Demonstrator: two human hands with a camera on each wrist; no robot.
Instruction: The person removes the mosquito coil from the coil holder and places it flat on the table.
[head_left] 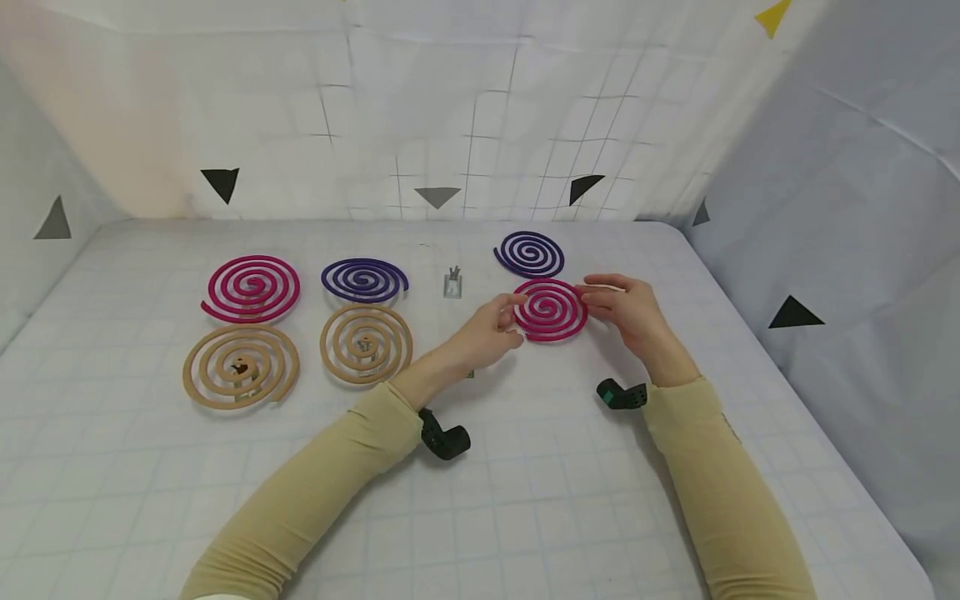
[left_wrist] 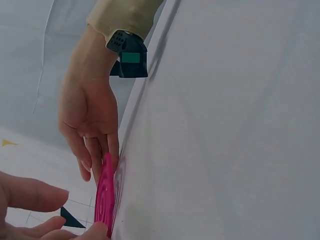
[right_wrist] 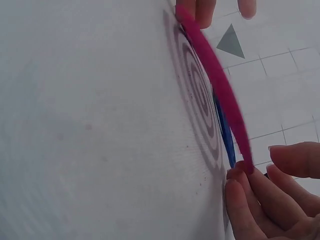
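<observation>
Stretching back to the cloth wall [head_left: 435, 100], the white tabletop [head_left: 536, 483] has its right edge a good way past the right hand [head_left: 628, 310], so there is room on that side. More open room lies in front of both hands, between the two tan sleeves [head_left: 716, 483]. The far edge is closer, and a purple mosquito coil [head_left: 529, 252] sits before it, just behind the pink mosquito coil [head_left: 550, 308] that the hands touch. That pink coil is between the hands, held up a little over the tabletop, with its shadow under it. The right hand is not clenched: its fingertips hold up the coil's right side, and its thumb [right_wrist: 297, 156] is up and away. The left hand [head_left: 483, 335] is loose too, with fingertips touching the coil's left side. Left of the left hand is a small metal stand [head_left: 452, 287]. More coils lie further left: another pink coil [head_left: 257, 284] and another purple coil [head_left: 364, 279] at the back, with two tan coils [head_left: 232, 406] in front of them
</observation>
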